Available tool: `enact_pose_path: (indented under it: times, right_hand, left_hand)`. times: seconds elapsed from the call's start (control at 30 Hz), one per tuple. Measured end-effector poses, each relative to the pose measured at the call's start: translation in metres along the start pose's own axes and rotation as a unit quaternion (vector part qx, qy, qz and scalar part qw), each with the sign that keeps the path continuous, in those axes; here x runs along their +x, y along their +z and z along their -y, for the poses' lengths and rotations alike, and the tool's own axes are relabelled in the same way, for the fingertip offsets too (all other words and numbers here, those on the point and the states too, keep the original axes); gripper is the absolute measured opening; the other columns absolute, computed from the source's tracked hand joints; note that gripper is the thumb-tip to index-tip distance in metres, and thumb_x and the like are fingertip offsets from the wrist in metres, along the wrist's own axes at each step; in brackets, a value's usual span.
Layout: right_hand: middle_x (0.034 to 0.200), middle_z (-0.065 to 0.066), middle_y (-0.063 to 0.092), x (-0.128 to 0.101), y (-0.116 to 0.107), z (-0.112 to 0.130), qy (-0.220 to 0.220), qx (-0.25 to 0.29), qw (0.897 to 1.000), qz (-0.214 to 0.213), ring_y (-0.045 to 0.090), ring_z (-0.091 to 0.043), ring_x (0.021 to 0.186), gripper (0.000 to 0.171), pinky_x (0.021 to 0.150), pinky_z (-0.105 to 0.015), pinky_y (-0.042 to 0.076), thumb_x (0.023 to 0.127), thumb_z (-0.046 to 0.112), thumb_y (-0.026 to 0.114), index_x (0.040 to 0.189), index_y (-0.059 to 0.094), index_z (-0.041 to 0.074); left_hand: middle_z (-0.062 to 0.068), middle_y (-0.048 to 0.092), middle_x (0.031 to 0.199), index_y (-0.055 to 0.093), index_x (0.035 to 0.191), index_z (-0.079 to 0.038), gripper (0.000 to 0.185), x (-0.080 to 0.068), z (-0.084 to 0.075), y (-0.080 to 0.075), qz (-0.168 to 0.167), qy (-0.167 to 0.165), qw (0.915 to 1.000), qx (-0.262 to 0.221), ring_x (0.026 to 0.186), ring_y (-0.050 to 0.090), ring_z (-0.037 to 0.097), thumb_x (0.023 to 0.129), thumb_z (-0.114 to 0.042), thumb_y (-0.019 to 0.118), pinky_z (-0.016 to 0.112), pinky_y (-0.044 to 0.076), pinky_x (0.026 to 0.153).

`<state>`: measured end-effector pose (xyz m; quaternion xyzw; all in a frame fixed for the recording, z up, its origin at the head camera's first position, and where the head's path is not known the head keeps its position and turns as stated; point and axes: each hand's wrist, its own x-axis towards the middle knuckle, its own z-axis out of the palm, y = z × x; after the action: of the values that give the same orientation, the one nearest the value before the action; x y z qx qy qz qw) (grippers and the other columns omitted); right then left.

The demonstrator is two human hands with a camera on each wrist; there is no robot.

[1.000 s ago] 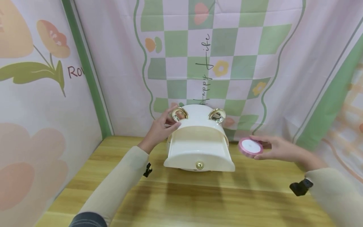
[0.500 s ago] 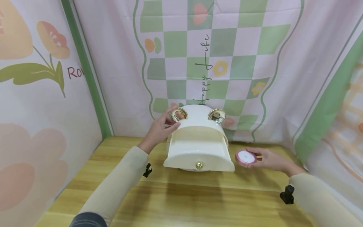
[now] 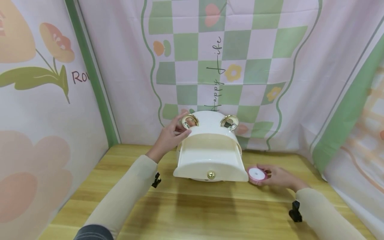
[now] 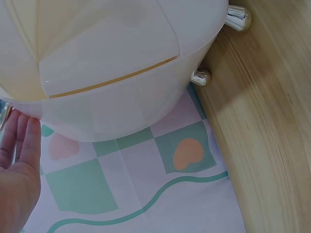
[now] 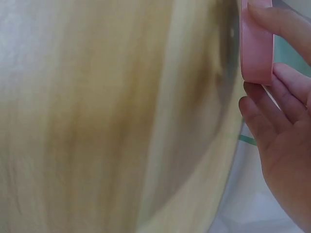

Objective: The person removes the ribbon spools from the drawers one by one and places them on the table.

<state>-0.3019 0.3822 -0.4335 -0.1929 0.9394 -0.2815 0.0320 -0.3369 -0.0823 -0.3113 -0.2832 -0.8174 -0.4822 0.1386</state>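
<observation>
A cream storage box with two gold ring-shaped ears stands on the table. Its front drawer, with a round gold knob, is pulled out and looks empty. My left hand rests against the box's left side by the left gold ear; in the left wrist view its straight fingers touch the rim. To the right of the drawer front, my right hand holds a spool of pink ribbon between thumb and fingers. In the right wrist view the ribbon's pink edge faces the camera.
The wooden table extends in front of the box. Behind it hangs a checked green and white cloth, close to the box's back. A flowered cloth wall borders the left side. Small gold feet support the box.
My right hand has brought the ribbon spool down and to the left, close to the drawer's right front corner. My left hand, the box and the pulled-out drawer have stayed in place.
</observation>
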Motion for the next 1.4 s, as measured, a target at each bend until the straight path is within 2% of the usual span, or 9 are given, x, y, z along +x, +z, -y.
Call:
enact_pose_path:
  times: [0.13,0.5,0.63,0.87,1.1,1.23,1.33,1.4]
  right_hand:
    - [0.123,-0.021,0.063,-0.001,0.006,-0.001,0.008,-0.001,1.000,0.008,0.059,-0.032,0.109,0.086,0.088,-0.043,0.049,0.079,0.037,0.086,0.142,0.049,-0.009]
    - [0.124,-0.022,0.062,-0.003,0.010,-0.004,0.007,0.021,1.000,0.011,0.057,-0.032,0.111,0.086,0.089,-0.043,0.049,0.080,0.030,0.087,0.142,0.046,-0.012]
    - [0.126,-0.024,0.061,-0.003,0.010,-0.006,0.010,0.025,1.000,0.016,0.057,-0.035,0.113,0.086,0.091,-0.046,0.049,0.080,0.030,0.086,0.143,0.045,-0.012]
    - [0.131,-0.028,0.057,-0.005,0.006,-0.005,0.019,0.038,0.999,0.022,0.056,-0.041,0.116,0.087,0.093,-0.049,0.050,0.081,0.031,0.085,0.144,0.043,-0.011]
    - [0.139,-0.031,0.050,-0.008,-0.003,0.007,0.032,0.038,0.999,0.020,0.053,-0.048,0.121,0.085,0.093,-0.058,0.049,0.081,0.036,0.084,0.145,0.046,-0.004]
    - [0.143,-0.031,0.047,-0.011,-0.011,0.017,0.021,0.036,0.999,0.017,0.050,-0.051,0.123,0.084,0.092,-0.063,0.048,0.081,0.035,0.084,0.146,0.046,-0.002]
    - [0.143,-0.032,0.046,-0.013,-0.018,0.023,-0.003,0.036,0.999,0.017,0.050,-0.052,0.123,0.081,0.090,-0.063,0.049,0.082,0.032,0.083,0.146,0.046,-0.002]
    - [0.142,-0.032,0.046,-0.013,-0.023,0.026,-0.020,0.035,0.999,0.014,0.050,-0.052,0.122,0.078,0.091,-0.063,0.049,0.084,0.030,0.081,0.146,0.046,-0.002]
  left_hand:
    - [0.003,0.065,0.100,0.032,0.155,-0.040,0.067,0.000,0.000,0.000,-0.001,0.004,1.0000,-0.001,0.096,0.066,0.016,0.098,-0.033,0.067,0.033,0.055,0.090]
    - [0.003,0.065,0.100,0.032,0.154,-0.043,0.067,-0.001,0.001,0.001,-0.003,0.008,1.0000,0.002,0.095,0.066,0.015,0.098,-0.033,0.067,0.032,0.055,0.091]
    - [0.004,0.065,0.101,0.031,0.154,-0.045,0.068,-0.001,0.002,0.001,-0.002,0.007,1.0000,-0.002,0.097,0.065,0.016,0.098,-0.033,0.067,0.033,0.055,0.091]
    - [0.003,0.065,0.101,0.031,0.157,-0.034,0.068,0.000,0.000,0.000,-0.002,0.010,0.9999,0.001,0.097,0.066,0.016,0.098,-0.032,0.067,0.033,0.055,0.091]
    - [0.004,0.065,0.102,0.032,0.156,-0.039,0.068,-0.001,0.000,0.000,-0.003,0.009,1.0000,0.002,0.096,0.065,0.016,0.098,-0.034,0.067,0.033,0.056,0.091]
    - [0.004,0.065,0.104,0.031,0.155,-0.043,0.067,-0.001,0.001,0.000,-0.002,0.011,0.9999,0.002,0.098,0.064,0.016,0.098,-0.036,0.067,0.033,0.055,0.092]
    - [0.003,0.065,0.105,0.030,0.154,-0.047,0.067,0.000,0.002,0.000,-0.002,0.011,0.9999,0.003,0.099,0.064,0.015,0.098,-0.037,0.066,0.032,0.055,0.092]
    - [0.003,0.065,0.105,0.030,0.154,-0.046,0.067,0.000,0.002,0.000,-0.002,0.012,0.9999,0.003,0.099,0.064,0.014,0.098,-0.037,0.066,0.032,0.055,0.092]
